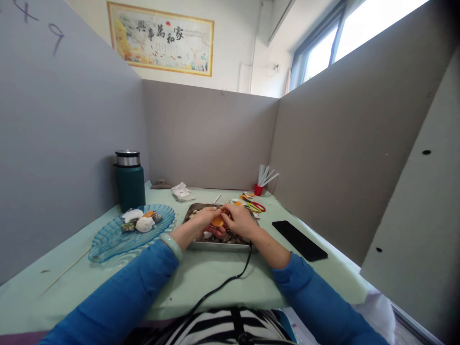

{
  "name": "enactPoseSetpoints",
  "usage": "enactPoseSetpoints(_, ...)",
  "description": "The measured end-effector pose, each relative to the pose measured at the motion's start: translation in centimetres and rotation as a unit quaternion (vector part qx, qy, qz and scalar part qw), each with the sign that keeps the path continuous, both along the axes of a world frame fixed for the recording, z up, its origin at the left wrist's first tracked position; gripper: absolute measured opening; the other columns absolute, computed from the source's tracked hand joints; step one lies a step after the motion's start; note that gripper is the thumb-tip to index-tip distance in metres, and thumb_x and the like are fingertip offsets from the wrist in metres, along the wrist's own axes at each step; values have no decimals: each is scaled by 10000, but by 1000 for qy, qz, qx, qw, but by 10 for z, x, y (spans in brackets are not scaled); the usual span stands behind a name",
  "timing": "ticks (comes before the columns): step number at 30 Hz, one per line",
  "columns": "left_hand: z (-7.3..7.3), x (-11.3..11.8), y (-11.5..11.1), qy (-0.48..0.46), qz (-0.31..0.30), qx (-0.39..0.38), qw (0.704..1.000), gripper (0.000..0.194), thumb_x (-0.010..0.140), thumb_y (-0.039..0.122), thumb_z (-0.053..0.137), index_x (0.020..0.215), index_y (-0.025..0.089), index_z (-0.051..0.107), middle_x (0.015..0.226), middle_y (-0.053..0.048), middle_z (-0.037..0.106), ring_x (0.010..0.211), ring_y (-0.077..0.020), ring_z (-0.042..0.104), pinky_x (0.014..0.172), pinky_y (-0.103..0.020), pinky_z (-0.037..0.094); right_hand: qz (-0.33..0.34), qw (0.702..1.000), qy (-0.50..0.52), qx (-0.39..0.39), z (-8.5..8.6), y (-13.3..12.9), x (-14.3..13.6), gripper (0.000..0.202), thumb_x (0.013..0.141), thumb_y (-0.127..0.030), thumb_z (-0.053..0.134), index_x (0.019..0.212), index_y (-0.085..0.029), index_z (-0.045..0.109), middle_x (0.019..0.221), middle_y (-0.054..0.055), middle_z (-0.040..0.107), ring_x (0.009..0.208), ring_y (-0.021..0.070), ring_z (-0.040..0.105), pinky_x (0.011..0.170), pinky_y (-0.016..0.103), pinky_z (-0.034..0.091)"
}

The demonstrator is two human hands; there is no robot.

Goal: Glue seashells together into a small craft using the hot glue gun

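Observation:
My left hand (205,222), with a pale bangle at its wrist, curls around a small orange shell-like piece (217,221). My right hand (235,218) meets it from the other side, its fingers pinched at the top edge of the same piece. Both hands are over a shallow metal tray (204,247) filled with brownish pebbles or shells (235,238). Fingers partly cover the orange piece, so its exact kind is unclear. To the left, a blue scalloped glass plate (104,247) carries white and dark shell-like lumps (145,224) and an orange one (148,214).
A green thermos (130,189) stands behind the plate. Crumpled tissue (181,191), scissors (256,206) and a red cup (258,189) of white sticks lie farther back. A black slab (300,239) is at right. A black cable (230,279) runs toward me. Grey partitions (208,134) enclose the table.

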State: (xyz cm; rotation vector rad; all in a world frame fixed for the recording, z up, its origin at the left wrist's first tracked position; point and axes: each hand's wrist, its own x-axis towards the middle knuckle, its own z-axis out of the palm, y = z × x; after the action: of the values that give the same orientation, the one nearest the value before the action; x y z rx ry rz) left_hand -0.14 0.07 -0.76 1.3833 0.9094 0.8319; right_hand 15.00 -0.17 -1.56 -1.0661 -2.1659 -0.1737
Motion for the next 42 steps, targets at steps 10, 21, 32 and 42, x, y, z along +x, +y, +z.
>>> enactPoseSetpoints(10,-1,0,1,-1,3,-1,1000,259,821,373,503,788,117,521,581,-55,582,516,-151,597,521,-294,504,-5,1000,2,-8,-2,2,0,155,844,-250,458,889,-186,592,780,30,634,659,128,535,598,216,327)
enactPoseSetpoints(21,2,1,-2,18,12,-1,1000,220,859,298,429,791,110,520,575,-66,592,511,-148,598,510,-281,504,-12,1000,-6,-9,0,-1,-1,155,839,-235,462,898,-183,595,788,32,641,673,134,543,600,221,325)
enactPoseSetpoints(32,0,1,0,15,11,2,1000,255,838,358,475,801,110,522,589,-75,598,522,-160,604,516,-297,509,-7,1000,-3,-12,1,-1,0,165,838,-232,458,905,-176,598,790,37,638,672,133,541,605,218,331)
enactPoseSetpoints(42,1,1,0,20,13,-1,1000,225,859,314,434,805,111,513,602,-78,600,524,-160,606,507,-294,507,-12,1000,-1,-16,2,-3,-1,159,829,-225,466,896,-180,603,778,32,637,665,133,545,597,219,330)
